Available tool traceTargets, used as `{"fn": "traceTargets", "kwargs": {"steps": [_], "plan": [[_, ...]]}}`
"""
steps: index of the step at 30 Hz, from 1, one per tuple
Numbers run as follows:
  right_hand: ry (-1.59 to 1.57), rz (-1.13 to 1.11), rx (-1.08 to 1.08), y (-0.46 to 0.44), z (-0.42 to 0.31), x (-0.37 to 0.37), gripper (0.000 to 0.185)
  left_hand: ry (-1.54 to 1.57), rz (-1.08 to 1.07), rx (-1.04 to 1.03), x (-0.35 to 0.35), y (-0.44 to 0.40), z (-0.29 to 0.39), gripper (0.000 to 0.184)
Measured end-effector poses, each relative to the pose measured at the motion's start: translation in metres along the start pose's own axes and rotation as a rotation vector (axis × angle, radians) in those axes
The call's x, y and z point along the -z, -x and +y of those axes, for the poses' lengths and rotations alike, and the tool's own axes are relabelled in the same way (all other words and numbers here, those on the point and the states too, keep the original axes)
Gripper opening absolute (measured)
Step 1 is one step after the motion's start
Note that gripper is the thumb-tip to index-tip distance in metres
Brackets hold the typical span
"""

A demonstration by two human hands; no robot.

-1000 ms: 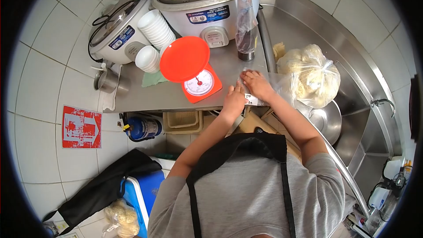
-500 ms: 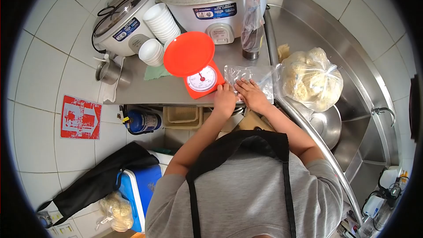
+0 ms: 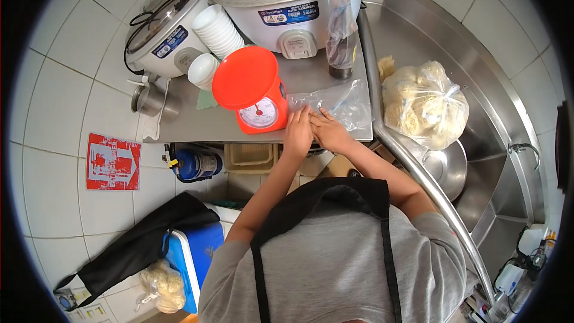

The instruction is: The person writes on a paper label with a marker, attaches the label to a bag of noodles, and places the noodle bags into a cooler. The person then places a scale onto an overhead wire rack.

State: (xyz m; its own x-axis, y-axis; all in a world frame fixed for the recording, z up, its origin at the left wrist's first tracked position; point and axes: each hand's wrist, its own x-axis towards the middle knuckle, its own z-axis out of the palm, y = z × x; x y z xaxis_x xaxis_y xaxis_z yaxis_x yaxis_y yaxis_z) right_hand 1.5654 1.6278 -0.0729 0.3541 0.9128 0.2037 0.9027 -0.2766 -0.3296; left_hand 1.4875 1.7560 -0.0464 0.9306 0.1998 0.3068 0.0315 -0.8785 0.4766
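Note:
A clear plastic bag (image 3: 350,107) lies flat on the steel counter, wrinkled and shiny. At its near left edge, my left hand (image 3: 298,133) has its fingers drawn together on the plastic; the fingertips are partly hidden. My right hand (image 3: 330,132) rests beside it on the bag, fingers stretched out and touching or nearly touching the left hand. Just left of my hands stands a red kitchen scale (image 3: 263,112) with a round dial and a tilted-looking red pan (image 3: 246,78), which holds nothing.
Behind are two rice cookers (image 3: 297,15), stacked white foam cups (image 3: 216,29) and a bottle covered in plastic (image 3: 341,42). A metal rail (image 3: 412,158) borders the sink at right, where a tied bag of pale noodle-like food (image 3: 425,105) sits above a metal bowl (image 3: 449,170).
Both hands have shifted slightly left and closer together, with the bag moving along. The scale has moved left and turned a little, its pan now farther left.

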Motion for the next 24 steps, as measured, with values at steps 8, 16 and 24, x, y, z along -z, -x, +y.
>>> {"fn": "traceTargets", "kwargs": {"steps": [8, 16, 24], "plan": [[0.1, 0.269, -0.392, 0.036, 0.065, 0.038, 0.055, -0.144, -0.017, -0.044, -0.032, -0.004, -0.011, 0.06], [-0.507, -0.013, -0.859, 0.051, 0.057, 0.107, 0.053, -0.149, -0.03, -0.03, -0.032, -0.008, -0.011, 0.07], [-0.071, 0.254, -0.966, 0.069, 0.044, 0.065, 0.026, -0.125, -0.045, -0.035, -0.032, -0.004, -0.013, 0.071]]}}
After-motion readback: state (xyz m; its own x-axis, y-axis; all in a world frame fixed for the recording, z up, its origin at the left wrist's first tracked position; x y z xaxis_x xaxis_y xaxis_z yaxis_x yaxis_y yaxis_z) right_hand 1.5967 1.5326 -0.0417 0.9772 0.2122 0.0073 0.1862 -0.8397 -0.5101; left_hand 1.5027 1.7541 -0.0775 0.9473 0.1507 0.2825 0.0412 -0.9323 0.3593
